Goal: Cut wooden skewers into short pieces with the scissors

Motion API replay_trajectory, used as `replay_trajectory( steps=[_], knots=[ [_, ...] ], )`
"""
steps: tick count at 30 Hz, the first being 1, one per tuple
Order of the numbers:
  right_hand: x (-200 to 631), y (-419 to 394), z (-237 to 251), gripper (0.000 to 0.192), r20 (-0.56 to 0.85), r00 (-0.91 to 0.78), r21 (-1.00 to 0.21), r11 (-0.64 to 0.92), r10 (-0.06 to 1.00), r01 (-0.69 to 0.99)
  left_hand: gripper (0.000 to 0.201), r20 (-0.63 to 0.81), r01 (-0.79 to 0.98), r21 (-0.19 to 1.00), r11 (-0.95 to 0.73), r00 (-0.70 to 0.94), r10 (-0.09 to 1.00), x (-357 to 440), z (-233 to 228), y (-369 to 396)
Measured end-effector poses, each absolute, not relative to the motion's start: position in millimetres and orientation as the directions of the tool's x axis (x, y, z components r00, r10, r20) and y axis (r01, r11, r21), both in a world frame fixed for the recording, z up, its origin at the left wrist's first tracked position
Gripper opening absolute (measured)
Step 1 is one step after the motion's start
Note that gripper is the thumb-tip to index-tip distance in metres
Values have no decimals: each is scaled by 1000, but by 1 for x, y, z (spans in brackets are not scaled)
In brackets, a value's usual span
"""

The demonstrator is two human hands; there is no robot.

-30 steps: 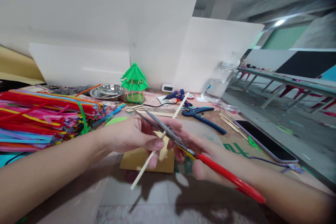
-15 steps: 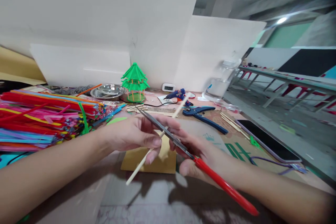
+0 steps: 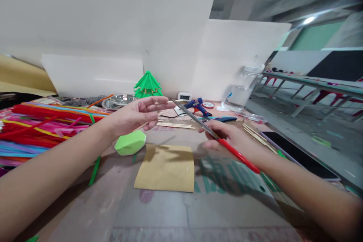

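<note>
Stick (image 3: 141,124), thin, pale, wooden: pinched lightly between left hand (image 3: 136,115) thumb and fingertips, other fingers (image 3: 159,100) spread loose, above table (image 3: 170,211) near green blob (image 3: 129,143). Judged light, stiff, brittle, apt to snap or splinter under blades; best held close beside any cut, not at far end. Scissors (image 3: 210,132) gripped in right hand (image 3: 227,136), fingers curled shut round red handles, blades nearly together, tips aimed toward left fingers, just apart from stick. Further out: tan card (image 3: 166,168) flat below hands, more sticks (image 3: 176,124), blue glue gun (image 3: 195,104), straws (image 3: 42,124) heaped left, green pagoda (image 3: 148,86), steel dish (image 3: 117,101), phone (image 3: 300,155) right. Green lettering on cardboard beneath right wrist, too smeared for reading; no brand legible.
</note>
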State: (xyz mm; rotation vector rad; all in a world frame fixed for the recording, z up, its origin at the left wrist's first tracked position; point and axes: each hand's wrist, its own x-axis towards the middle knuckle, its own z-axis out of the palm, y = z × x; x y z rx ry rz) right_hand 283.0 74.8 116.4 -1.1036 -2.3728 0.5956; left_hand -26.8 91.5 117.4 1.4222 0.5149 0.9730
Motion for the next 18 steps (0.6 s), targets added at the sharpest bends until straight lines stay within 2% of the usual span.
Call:
replay_trajectory(
  steps=[3,7,10,15,18],
  knots=[
    [287,86,117,31,159,-543,-464,548,824,696,36,232,-151,972,-181,481,846,-36,124,95],
    [290,92,109,46,68,-604,-494,553,794,671,34,251,-49,966,-256,431,867,-36,129,93],
    [292,96,99,51,54,-613,-481,558,788,676,31,282,-90,958,-272,470,837,-34,132,88],
    [295,103,85,52,33,-771,-452,697,636,556,31,239,-119,971,-208,545,803,-27,133,77],
    [296,104,85,48,3,-798,-406,730,603,550,30,232,-122,973,-197,558,797,-20,133,72]
  ],
)
